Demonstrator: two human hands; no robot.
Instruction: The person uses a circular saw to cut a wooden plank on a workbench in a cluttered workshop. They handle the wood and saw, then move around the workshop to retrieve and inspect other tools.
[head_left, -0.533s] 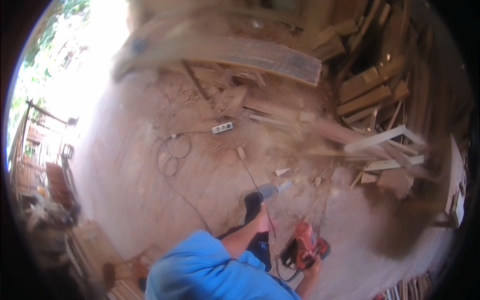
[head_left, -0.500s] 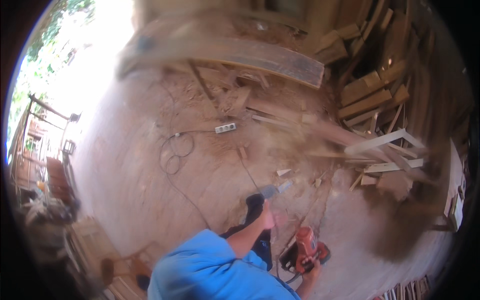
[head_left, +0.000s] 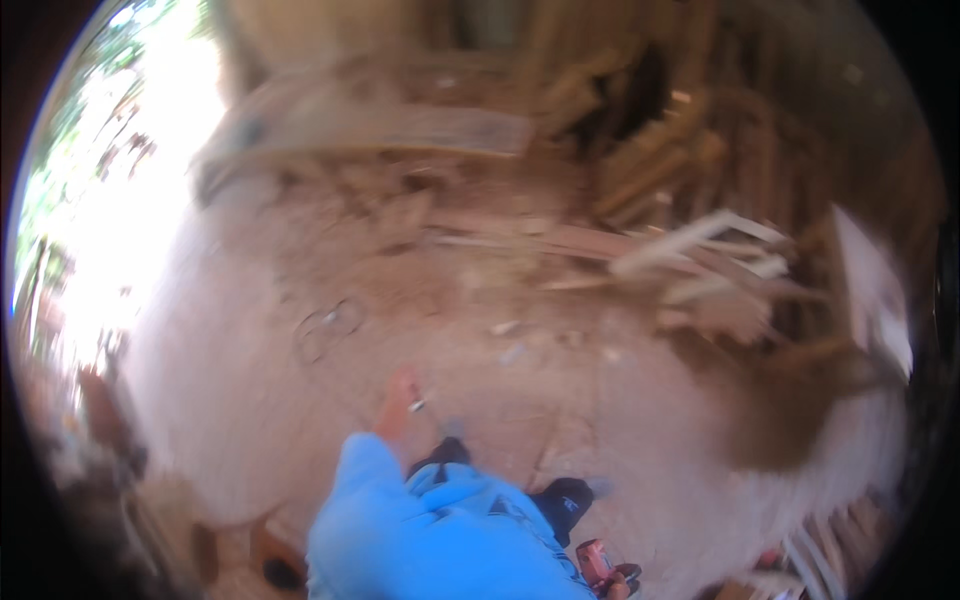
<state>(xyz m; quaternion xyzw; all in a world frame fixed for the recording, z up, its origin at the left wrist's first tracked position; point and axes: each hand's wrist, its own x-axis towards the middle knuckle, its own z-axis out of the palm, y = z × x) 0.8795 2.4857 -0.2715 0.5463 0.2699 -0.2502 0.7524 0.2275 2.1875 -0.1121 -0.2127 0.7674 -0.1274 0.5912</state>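
My left hand (head_left: 403, 388), blurred, is ahead of my blue sleeve with a cord and a small pale piece, possibly its plug (head_left: 417, 407), at its fingers. My right hand (head_left: 615, 585) is at the lower edge on a red power tool (head_left: 598, 562), partly cut off by my body. My dark trouser legs (head_left: 563, 505) and shoes show below me on the dusty floor (head_left: 220, 380).
A looped cable (head_left: 330, 325) lies on the floor. A long plank (head_left: 420, 128) stretches across the back. Timber piles (head_left: 660, 160) and pale offcuts (head_left: 700, 245) fill the right. A bright opening (head_left: 110, 200) is at left, and more wood (head_left: 170, 510) lies lower left.
The whole view has shifted and blurred. My left hand has moved left and forward with the cord. My right hand and the red tool have dropped toward the lower edge.
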